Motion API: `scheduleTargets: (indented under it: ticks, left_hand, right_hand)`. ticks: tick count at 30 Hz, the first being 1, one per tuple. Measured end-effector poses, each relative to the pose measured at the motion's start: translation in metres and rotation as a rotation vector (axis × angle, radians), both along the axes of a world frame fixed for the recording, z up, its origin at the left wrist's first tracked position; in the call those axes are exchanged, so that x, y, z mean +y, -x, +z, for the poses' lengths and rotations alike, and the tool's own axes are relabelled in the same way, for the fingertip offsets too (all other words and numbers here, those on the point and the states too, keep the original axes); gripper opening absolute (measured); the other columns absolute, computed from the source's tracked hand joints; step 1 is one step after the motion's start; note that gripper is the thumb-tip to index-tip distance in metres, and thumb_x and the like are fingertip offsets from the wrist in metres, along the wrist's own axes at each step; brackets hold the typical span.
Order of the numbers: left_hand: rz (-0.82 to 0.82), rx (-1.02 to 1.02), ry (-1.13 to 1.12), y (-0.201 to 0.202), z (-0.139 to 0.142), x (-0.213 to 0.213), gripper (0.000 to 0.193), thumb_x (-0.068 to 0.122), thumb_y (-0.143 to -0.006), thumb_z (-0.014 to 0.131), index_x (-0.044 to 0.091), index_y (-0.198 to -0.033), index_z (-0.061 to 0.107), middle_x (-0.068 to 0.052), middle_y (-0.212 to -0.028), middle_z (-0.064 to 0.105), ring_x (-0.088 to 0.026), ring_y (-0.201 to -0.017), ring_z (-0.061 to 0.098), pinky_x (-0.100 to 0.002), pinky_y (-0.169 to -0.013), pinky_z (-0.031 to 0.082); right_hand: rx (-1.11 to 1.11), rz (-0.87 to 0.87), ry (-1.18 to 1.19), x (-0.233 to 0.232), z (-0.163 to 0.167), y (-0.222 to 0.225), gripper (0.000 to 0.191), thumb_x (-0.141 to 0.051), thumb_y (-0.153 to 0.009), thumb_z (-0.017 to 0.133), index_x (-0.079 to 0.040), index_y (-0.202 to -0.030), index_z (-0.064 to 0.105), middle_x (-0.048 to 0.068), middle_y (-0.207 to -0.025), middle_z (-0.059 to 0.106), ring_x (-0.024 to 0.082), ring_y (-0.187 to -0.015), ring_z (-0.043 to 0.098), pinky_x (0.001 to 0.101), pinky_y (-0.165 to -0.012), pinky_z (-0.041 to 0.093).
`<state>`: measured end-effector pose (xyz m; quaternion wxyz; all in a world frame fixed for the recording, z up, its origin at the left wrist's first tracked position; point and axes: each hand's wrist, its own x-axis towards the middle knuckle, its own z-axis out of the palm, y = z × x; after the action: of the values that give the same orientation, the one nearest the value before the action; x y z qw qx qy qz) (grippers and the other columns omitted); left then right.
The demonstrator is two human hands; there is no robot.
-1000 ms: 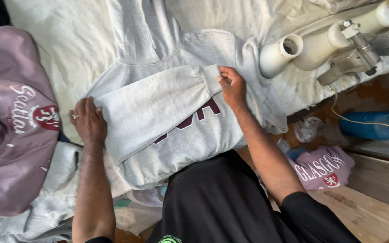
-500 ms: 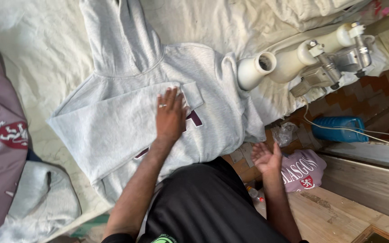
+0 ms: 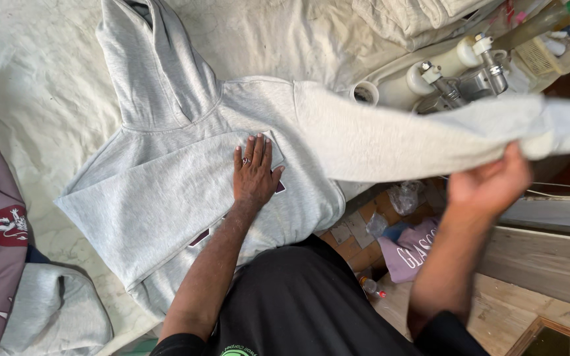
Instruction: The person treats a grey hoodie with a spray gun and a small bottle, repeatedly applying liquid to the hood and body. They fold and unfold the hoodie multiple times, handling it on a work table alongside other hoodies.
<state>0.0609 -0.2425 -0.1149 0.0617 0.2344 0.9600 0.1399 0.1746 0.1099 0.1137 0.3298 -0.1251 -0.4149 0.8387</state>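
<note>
Sleeve (image 3: 423, 142) now up, R hand (image 3: 489, 184).

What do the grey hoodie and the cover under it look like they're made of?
The grey hoodie, pinned by the left hand, looks like soft knit fleece: matte, heathered, draping limply from the right hand. The cover looks like cream woven cloth, matte and wrinkled.

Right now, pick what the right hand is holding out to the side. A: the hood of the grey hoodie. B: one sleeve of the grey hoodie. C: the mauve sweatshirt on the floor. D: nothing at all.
B: the right hand grips the sleeve of the grey hoodie, stretched out sideways, while the left hand lies flat on the folded-over chest.
</note>
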Motion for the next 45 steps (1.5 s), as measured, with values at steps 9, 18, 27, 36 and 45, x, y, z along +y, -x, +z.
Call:
scheduleTargets:
  ticks: [9,18,27,36,45]
  left_hand:
    - [0.048,-0.080,0.007,0.002,0.013,0.001,0.074,0.057,-0.100,0.041,0.023,-0.163,0.022,-0.006,-0.171,0.012,-0.023,-0.158,0.007,-0.055,-0.126,-0.002]
    - [0.045,-0.030,-0.064,0.005,0.022,-0.002,0.075,0.053,-0.098,0.053,0.019,-0.161,0.030,-0.008,-0.168,0.016,-0.026,-0.156,0.010,-0.059,-0.125,0.002]
    - [0.592,-0.807,-1.441,-0.029,0.022,-0.097,0.076,0.057,-0.101,0.050,-0.006,-0.141,0.058,-0.029,-0.136,0.068,-0.041,-0.130,0.066,-0.049,-0.115,0.050]
    - [1.067,-0.727,-2.057,-0.094,0.038,-0.243,0.076,0.064,-0.100,0.041,0.002,-0.144,0.049,-0.015,-0.131,0.065,-0.031,-0.115,0.066,-0.050,-0.096,0.055]
    - [0.999,0.243,-0.662,-0.080,0.018,-0.253,0.027,0.024,-0.107,0.073,0.002,-0.095,0.063,-0.015,-0.073,0.064,-0.031,-0.064,0.062,-0.046,-0.064,0.050]
  right_hand:
    - [0.120,0.269,0.129,0.095,0.108,0.108,0.079,-0.049,-0.106,0.036,0.009,-0.159,0.036,0.041,-0.158,0.045,0.052,-0.147,0.051,0.0621,-0.119,0.044]
    - [-0.204,0.298,-1.306,0.108,0.112,0.104,0.078,-0.060,-0.119,0.037,0.002,-0.165,0.026,0.034,-0.171,0.036,0.044,-0.161,0.042,0.0579,-0.128,0.040]
    - [0.288,0.746,-0.165,-0.132,0.146,0.096,0.073,-0.051,-0.113,0.039,-0.007,-0.169,0.021,0.020,-0.164,0.030,0.032,-0.153,0.035,0.0525,-0.131,0.031]
    - [0.066,0.921,-1.653,-0.243,-0.016,0.111,0.078,-0.064,-0.107,0.034,-0.017,-0.168,0.024,0.010,-0.177,0.023,0.027,-0.165,0.024,0.0603,-0.135,0.017]
    - [-0.631,0.506,-2.060,-0.201,-0.183,0.101,0.073,-0.050,-0.102,0.051,-0.016,-0.163,0.028,0.014,-0.171,0.020,0.030,-0.156,0.019,0.0632,-0.122,0.012]
